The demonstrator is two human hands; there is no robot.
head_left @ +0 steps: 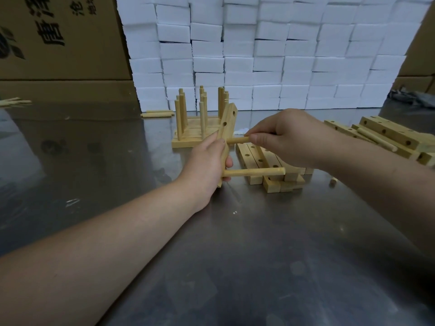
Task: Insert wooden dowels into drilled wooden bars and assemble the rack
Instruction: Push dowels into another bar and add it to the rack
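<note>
- Drilled bar (228,118): tilted upright over the middle of the steel table (235,255), gripped by left hand (207,161); lower dowel (254,172) seated.
- Upper dowel (237,140): tip at the bar's middle hole, pinched by right hand (287,135).
- Dowelled rack (186,142): behind, toward the far edge.

Of the person, two hands and two forearms are shown. The left hand (207,158) and the right hand (289,137) are bare, and so are both wrists. The left forearm (106,243) is seen uncovered from the wrist to the lower left corner of the view, and the right forearm (381,175) from the wrist to the right edge. The nails that can be made out, on the left thumb (220,143) and the right thumb (255,138), are cut short and left plain. Faint creases are seen across the left wrist and over the knuckles of the right hand.
</note>
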